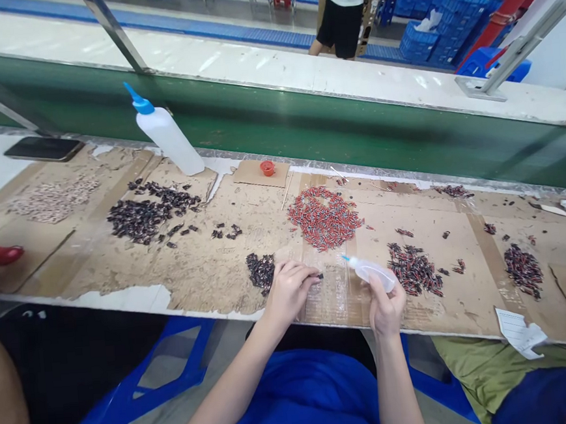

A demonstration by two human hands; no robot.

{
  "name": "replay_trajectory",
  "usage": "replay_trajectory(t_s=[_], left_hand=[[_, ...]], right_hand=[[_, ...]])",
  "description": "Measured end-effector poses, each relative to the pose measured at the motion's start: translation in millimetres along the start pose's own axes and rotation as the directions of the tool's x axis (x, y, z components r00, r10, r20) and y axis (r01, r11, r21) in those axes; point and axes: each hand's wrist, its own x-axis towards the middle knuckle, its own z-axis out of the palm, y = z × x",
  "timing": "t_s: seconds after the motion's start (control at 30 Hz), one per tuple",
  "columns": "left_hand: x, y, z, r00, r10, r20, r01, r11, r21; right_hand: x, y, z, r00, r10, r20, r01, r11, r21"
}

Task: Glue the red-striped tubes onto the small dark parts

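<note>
So I'm using the red pile (325, 218) as my landmark here, since everything sits around it. The left hand (291, 283) is on the near side of it, a bit to the left, with its grip pinching a small dark piece (320, 276) at the fingertips. That piece hangs just on the near side of the red pile, and it's too tiny for me to tell which way its own long axis runs.

The right hand (387, 302) is to the near right of the pile, grip wrapped round the squeeze bottle (373, 273). The bottle's long axis slants from that hand leftward and away from the wearer, so the blue tip (346, 258) ends up by the pile's near edge.

IMO the whole thing turns on tip vs piece: near each other but not touching, piece to the left of the tip and a little closer to the wearer. Follow the bottle's line and it looks like it runs past the far side of the piece, toward the pile, so I'd guess the aim needs a small tweak.
</note>
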Motion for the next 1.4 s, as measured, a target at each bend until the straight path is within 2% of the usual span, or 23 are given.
replay_trajectory(t_s=[0.1, 0.2, 0.3, 0.43, 0.5, 0.57, 0.63, 0.7, 0.77, 0.9, 1.0, 1.07, 1.1, 1.17, 1.23, 1.3, 1.4], left_hand=[[7, -1, -4.7, 0.996, -0.054, 0.071, 0.057, 0.998, -0.038], [17, 0, -11.1, 0.989, -0.062, 0.133, 0.072, 0.995, -0.07], [29, 5, -13.2, 0.993, -0.07, 0.093, 0.07, 0.998, 0.011], [42, 11, -3.4, 0.992, -0.109, 0.058, 0.097, 0.979, 0.18], [46, 12, 3.8, 0.993, -0.101, 0.054, 0.085, 0.966, 0.243], [48, 11, 9.5, 0.996, -0.08, 0.047, 0.063, 0.958, 0.281], [48, 9, 12.6, 0.997, -0.066, 0.043, 0.051, 0.956, 0.289], [50, 7, 13.5, 0.996, -0.07, 0.048, 0.054, 0.96, 0.274], [52, 6, 13.2, 0.994, -0.08, 0.073, 0.059, 0.966, 0.253], [55, 10, 10.0, 0.987, -0.091, 0.131, 0.059, 0.972, 0.229], [52, 16, 2.5, 0.985, -0.104, 0.137, 0.083, 0.985, 0.153], [45, 21, -5.3, 0.987, -0.098, 0.129, 0.096, 0.995, 0.022], [40, 24, -9.3, 0.988, -0.099, 0.118, 0.108, 0.992, -0.069], [29, 30, -15.7, 0.986, -0.132, 0.099, 0.154, 0.949, -0.276], [15, 37, -18.4, 0.97, -0.209, 0.124, 0.243, 0.851, -0.465], [2, 42, -17.7, 0.949, -0.26, 0.181, 0.316, 0.738, -0.596], [-11, 45, -15.9, 0.927, -0.314, 0.207, 0.368, 0.642, -0.673]], right_hand=[[-1, 0, 3, 0.999, -0.025, 0.024, 0.024, 0.998, 0.054], [-2, 1, 10, 0.998, -0.05, 0.025, 0.05, 0.999, 0.02], [-1, 3, 15, 1.0, -0.01, -0.012, 0.01, 0.999, -0.051], [-2, 7, 17, 0.998, 0.044, -0.044, -0.048, 0.995, -0.091], [-4, 6, 16, 0.999, -0.021, -0.045, 0.016, 0.994, -0.107], [-8, 4, 14, 0.986, -0.16, -0.041, 0.153, 0.979, -0.135], [-13, 2, 11, 0.951, -0.305, -0.046, 0.293, 0.94, -0.174], [-18, 1, 7, 0.915, -0.399, -0.067, 0.376, 0.9, -0.218], [-24, 0, 4, 0.885, -0.459, -0.077, 0.428, 0.867, -0.254], [-36, -4, 2, 0.83, -0.558, -0.02, 0.528, 0.797, -0.294], [-47, -6, 8, 0.814, -0.581, 0.023, 0.562, 0.777, -0.283], [-54, -6, 15, 0.84, -0.54, 0.053, 0.533, 0.803, -0.268], [-58, -6, 18, 0.87, -0.49, 0.063, 0.489, 0.836, -0.25], [-63, -7, 26, 0.945, -0.323, 0.061, 0.328, 0.926, -0.187], [-65, -9, 33, 0.991, -0.127, 0.04, 0.131, 0.986, -0.102], [-65, -11, 37, 1.0, -0.002, 0.023, 0.003, 1.0, -0.031], [-64, -13, 40, 0.997, 0.072, 0.039, -0.073, 0.997, 0.023]])
